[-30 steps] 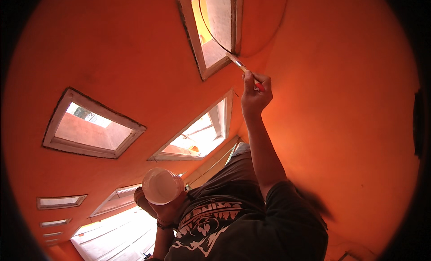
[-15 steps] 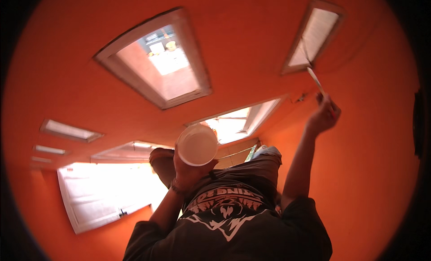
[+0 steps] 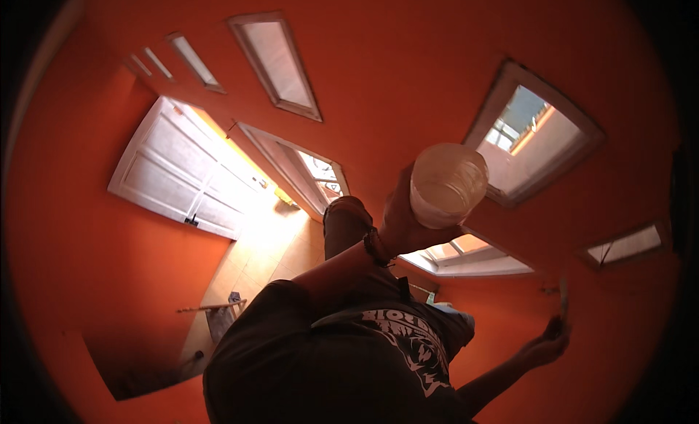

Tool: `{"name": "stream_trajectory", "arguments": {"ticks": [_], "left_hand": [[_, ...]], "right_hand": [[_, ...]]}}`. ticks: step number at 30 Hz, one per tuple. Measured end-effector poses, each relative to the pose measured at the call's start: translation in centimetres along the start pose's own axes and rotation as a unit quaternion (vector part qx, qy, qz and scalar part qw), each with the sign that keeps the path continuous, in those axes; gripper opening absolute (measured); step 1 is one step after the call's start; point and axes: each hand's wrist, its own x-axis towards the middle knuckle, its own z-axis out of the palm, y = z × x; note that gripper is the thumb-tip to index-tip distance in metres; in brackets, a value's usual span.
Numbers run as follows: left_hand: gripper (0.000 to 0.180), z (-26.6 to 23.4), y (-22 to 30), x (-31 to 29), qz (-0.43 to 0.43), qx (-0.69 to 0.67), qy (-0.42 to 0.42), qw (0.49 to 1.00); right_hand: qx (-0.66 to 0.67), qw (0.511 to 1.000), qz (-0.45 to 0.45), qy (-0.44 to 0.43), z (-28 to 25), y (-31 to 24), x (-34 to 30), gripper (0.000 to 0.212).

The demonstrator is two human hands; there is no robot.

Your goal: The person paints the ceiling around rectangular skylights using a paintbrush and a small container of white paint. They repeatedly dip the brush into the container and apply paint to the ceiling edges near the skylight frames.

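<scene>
My left hand (image 3: 403,226) is wrapped round a pale, translucent plastic tub (image 3: 449,187), held up in front of my body. Its open mouth faces the camera, and a whitish content or lining shows inside; I cannot tell which. A dark bracelet circles that wrist. Lower and further right, my right hand (image 3: 547,345) is closed round a slim paintbrush (image 3: 563,299), its pale upper end pointing up and blurred. The brush stands apart from the small window (image 3: 624,246) above it, against the orange wall (image 3: 364,81).
A framed window (image 3: 535,129) sits in the wall behind the tub, with an opened sash (image 3: 473,256) below it. More narrow windows (image 3: 280,67) run leftward. A white door (image 3: 182,169) stands open over tiled floor (image 3: 266,260). A small stand (image 3: 218,318) is at lower left.
The view has swung, shifting the windows across the picture. My right hand has come down with the brush, away from the small window's frame. The tub now appears further right and higher.
</scene>
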Motion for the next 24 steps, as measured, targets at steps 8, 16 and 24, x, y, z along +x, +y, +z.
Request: {"name": "stream_trajectory", "arguments": {"ticks": [8, 16, 24], "left_hand": [[0.091, -13.4, -7.0, 1.6, -0.056, 0.049, 0.292, 0.953], [0.087, -21.0, -7.6, 7.4, -0.05, 0.122, 0.315, 0.94], [0.09, -21.5, -9.7, 9.9, -0.025, 0.112, 0.334, 0.936]], "right_hand": [[-0.394, 0.834, -0.373, -0.101, -1.0, 1.3, -0.8, 0.034], [-0.391, 0.826, -0.394, -0.1, -0.7, -0.3, -0.3, 0.036], [-0.353, 0.814, -0.443, -0.125, -3.8, -0.1, 2.2, 0.037]]}}
